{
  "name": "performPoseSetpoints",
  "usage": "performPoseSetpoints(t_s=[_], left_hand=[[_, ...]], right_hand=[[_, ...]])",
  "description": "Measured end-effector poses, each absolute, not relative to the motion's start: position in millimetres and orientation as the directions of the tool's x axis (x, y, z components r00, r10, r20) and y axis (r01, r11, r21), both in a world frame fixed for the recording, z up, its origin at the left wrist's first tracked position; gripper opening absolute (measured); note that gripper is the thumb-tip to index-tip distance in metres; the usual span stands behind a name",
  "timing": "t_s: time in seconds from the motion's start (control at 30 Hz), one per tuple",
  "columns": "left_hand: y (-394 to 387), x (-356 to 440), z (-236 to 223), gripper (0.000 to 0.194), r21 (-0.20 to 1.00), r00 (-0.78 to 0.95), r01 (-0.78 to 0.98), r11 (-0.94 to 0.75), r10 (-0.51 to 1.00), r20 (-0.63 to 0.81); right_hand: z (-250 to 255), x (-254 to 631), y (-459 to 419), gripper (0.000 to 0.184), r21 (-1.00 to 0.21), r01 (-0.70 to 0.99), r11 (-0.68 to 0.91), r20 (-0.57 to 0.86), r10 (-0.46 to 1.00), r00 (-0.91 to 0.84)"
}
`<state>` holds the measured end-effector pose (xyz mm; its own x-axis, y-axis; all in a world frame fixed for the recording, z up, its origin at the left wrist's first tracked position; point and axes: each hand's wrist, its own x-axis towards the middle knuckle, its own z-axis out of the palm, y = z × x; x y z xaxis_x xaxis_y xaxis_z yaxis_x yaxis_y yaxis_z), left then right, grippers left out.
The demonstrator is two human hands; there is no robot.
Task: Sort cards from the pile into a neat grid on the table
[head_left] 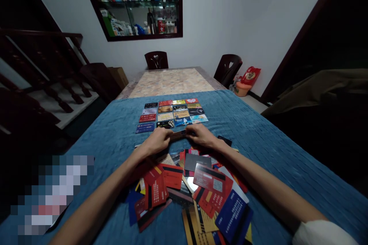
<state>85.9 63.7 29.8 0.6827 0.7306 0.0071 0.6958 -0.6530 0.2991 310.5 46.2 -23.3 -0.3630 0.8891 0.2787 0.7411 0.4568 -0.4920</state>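
Observation:
Between my two hands a plastic card (178, 134) is held by its ends, its face tilted so that little of it shows. My left hand (157, 140) pinches the left end and my right hand (202, 136) pinches the right end. Just beyond them, several cards lie face up in neat rows, among them a blue card (145, 127) at the near left and a red card (147, 118) behind it. Under and between my forearms spreads a loose, overlapping heap of cards, with a red card (173, 176), a dark grey card (197, 162) and a blue card (233, 216).
A blue cloth (115, 134) covers the near part of the table; the patterned tabletop (169, 80) shows beyond. Dark wooden chairs, one at the back (156, 60), stand around it. A blurred-out item (57, 195) lies at left.

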Motion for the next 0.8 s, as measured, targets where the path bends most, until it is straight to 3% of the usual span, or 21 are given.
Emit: performPoseSetpoints(t_s=[0.33,0.5,0.8], left_hand=[[51,92,27,0.027,0.219,0.711,0.683,-0.697,0.703,0.022],[45,98,24,0.031,0.223,0.696,0.691,-0.687,0.716,0.050],[45,101,18,0.029,0.322,0.695,0.653,-0.685,0.711,0.103]], right_hand=[[-11,309,40,0.015,-0.458,0.758,0.464,0.182,0.884,-0.431],[-10,317,42,0.005,-0.549,0.716,0.432,0.142,0.892,-0.429],[0,327,43,0.004,-0.725,0.508,0.466,0.320,0.880,-0.350]])
